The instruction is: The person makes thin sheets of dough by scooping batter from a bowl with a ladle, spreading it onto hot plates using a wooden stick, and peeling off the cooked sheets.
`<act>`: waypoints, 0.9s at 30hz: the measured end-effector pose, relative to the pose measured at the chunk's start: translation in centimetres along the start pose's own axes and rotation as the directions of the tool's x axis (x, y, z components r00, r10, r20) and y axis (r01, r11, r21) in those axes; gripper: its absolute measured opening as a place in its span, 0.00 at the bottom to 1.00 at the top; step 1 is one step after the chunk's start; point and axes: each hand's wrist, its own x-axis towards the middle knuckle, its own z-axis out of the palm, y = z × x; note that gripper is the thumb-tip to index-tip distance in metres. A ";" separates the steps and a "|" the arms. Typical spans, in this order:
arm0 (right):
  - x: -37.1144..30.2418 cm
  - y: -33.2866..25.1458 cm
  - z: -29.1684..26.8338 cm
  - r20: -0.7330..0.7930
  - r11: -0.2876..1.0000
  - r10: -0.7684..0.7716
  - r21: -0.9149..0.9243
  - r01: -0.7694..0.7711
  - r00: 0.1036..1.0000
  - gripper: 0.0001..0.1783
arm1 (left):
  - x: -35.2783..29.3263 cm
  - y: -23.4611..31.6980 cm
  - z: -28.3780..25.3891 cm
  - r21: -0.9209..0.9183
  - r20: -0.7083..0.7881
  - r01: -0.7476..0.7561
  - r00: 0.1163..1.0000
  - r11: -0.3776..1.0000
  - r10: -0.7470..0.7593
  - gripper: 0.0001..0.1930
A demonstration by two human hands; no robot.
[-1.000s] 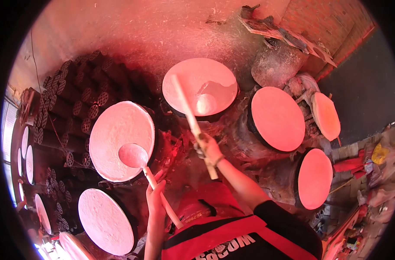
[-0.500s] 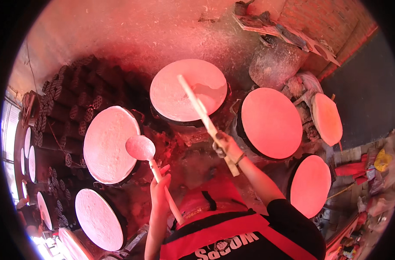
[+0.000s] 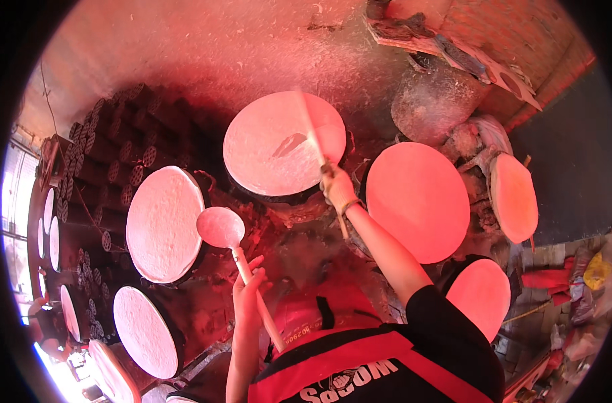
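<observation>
My right hand (image 3: 337, 186) is closed round a long flat wooden stick (image 3: 311, 134). The stick lies across the far round griddle (image 3: 259, 151), whose surface is coated with pale batter; a darker irregular patch shows near its middle. In my left hand (image 3: 249, 285) is a ladle (image 3: 221, 227) with a pale round bowl and a long wooden handle, held bowl-up. That bowl hangs beside the right edge of the left griddle (image 3: 163, 225), which bears a pale, bubbly layer. The handle's lower end reaches to my red apron (image 3: 346, 305).
More coated round griddles stand at the right (image 3: 417, 201), lower right (image 3: 481, 295) and lower left (image 3: 145, 332). Stacked dark perforated coal cylinders (image 3: 104, 168) fill the left. A board with clutter (image 3: 454, 54) juts out above a rough rounded vessel (image 3: 433, 101) at the far right.
My right hand has moved up and slightly left, and the stick has turned more upright over the far griddle. The dark patch has shrunk and shifted left. My left hand still holds the ladle.
</observation>
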 end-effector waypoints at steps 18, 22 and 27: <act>-7.5 0.4 1.2 -0.177 0.891 0.102 0.455 -0.011 0.979 0.13 | 4.2 2.6 -4.1 -0.152 0.314 0.235 0.932 0.960 -0.178 0.09; -8.4 4.6 6.1 -0.153 0.904 -0.117 0.394 0.169 0.981 0.14 | 4.4 2.4 -3.5 -0.146 0.350 0.243 0.919 0.959 -0.180 0.09; -4.8 2.1 4.0 -0.189 0.922 -0.266 0.236 0.307 0.945 0.07 | 4.8 2.4 -3.4 -0.131 0.384 0.290 0.896 0.948 -0.221 0.09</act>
